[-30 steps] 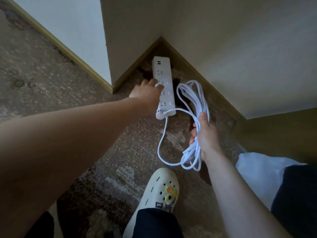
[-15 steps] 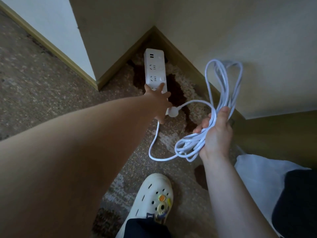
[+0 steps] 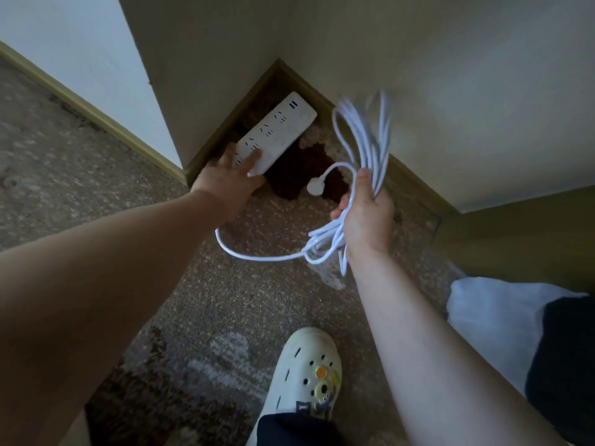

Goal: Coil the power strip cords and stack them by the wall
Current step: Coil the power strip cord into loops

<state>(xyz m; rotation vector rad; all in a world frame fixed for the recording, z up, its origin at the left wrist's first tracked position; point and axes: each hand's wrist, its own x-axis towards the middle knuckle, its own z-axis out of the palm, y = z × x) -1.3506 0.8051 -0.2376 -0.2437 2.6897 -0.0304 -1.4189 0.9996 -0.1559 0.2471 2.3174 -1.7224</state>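
Carpet: brown, mottled floor covering with one dark patch in the corner; it bears the strip and the shoe
Walls: two beige faces meet at an inner corner, edged by an olive skirting board; a paler wall stands at the left beyond a projecting edge
Shoe: cream perforated clog with small charms, on the carpet at the bottom centre; a dark trouser hem covers its heel
Cloth: white fabric at the lower right, partly under a dark garment
Power strip: white, lying diagonally in the corner, its far end near the skirting; the near end is under the left fingers
Left hand: fingers extended, pressing on the near end of the strip; not curled round it
Cord: white, gathered in several loops that rise blurred above the right hand and hang below it; one slack run curves across the carpet towards the left wrist
Plug: round, white, dangling between the two hands
Right hand: fingers and thumb closed round the bundled loops, held above the carpet, apart from the strip
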